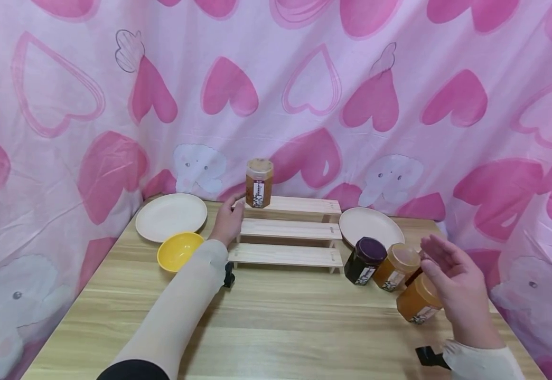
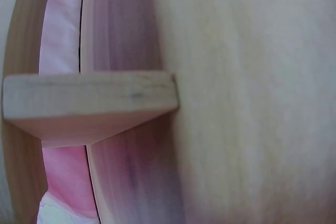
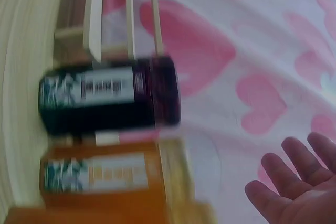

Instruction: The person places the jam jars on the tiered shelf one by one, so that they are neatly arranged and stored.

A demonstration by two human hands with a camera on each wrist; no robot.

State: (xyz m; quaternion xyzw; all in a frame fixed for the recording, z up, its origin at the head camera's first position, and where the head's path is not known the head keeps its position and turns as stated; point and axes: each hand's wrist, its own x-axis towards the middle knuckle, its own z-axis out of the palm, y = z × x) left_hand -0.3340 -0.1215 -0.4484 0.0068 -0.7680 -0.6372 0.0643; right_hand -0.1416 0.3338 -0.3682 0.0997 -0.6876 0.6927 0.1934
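A honey jar [image 1: 259, 184] with amber contents stands upright at the left end of the top tier of a wooden step shelf [image 1: 287, 255]. Just left of it is my left hand [image 1: 228, 221], fingertips close to the jar's side; whether they touch it I cannot tell. My right hand [image 1: 461, 287] hovers with fingers extended and nothing in it, over a group of jars at the right. That group has a dark jar [image 3: 100, 98], an amber jar [image 3: 105, 174] and a nearer amber jar [image 1: 417, 302]. Another reddish jar is mostly hidden behind my right hand.
A yellow bowl [image 1: 179, 252] sits left of the shelf, in front of a cream plate [image 1: 171, 216]. Another cream plate [image 1: 371, 224] lies behind the jars. Pink heart-patterned cloth [image 1: 276, 84] hangs behind the wooden table [image 1: 295, 327]. Wooden shelf boards [image 2: 89, 95] fill the left wrist view.
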